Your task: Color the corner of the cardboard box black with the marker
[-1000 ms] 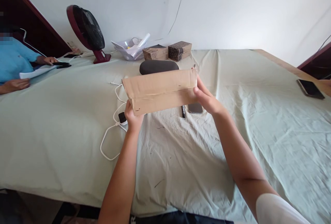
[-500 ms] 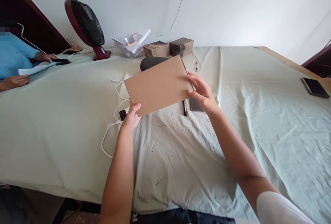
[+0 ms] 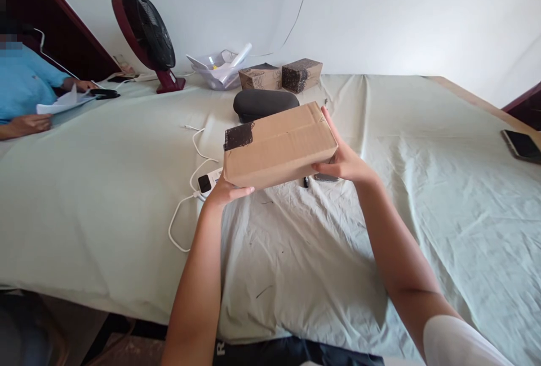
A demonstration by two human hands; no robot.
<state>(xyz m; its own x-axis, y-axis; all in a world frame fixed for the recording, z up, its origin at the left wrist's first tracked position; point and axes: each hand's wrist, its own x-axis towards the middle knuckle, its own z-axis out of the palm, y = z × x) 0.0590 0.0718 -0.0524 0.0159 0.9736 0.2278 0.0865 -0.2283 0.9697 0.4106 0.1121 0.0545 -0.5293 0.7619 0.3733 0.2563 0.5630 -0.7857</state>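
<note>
A brown cardboard box (image 3: 282,143) is held between my two hands above the cloth, its right end raised higher than its left. Black scribble covers one corner at its left end. My left hand (image 3: 226,190) grips the lower left end, thumb along the near edge. At the right end my right hand (image 3: 344,157) clasps the box, fingers up its side and thumb under the near edge. Beneath the box, partly hidden, are a black marker (image 3: 306,182) and a dark flat object (image 3: 326,177). Just behind it lies a black case (image 3: 264,105).
A white power strip (image 3: 210,181) with a white cable lies left of the box. Toward the wall stand a fan (image 3: 147,39), a plastic basket (image 3: 217,76) and two scribbled boxes (image 3: 302,75). At left, a person (image 3: 29,84) holds papers. A phone (image 3: 522,145) rests far right.
The box has been turned between my hands, from a plain broad face to a side with a seam and black scribble. More of the black case shows behind it.
</note>
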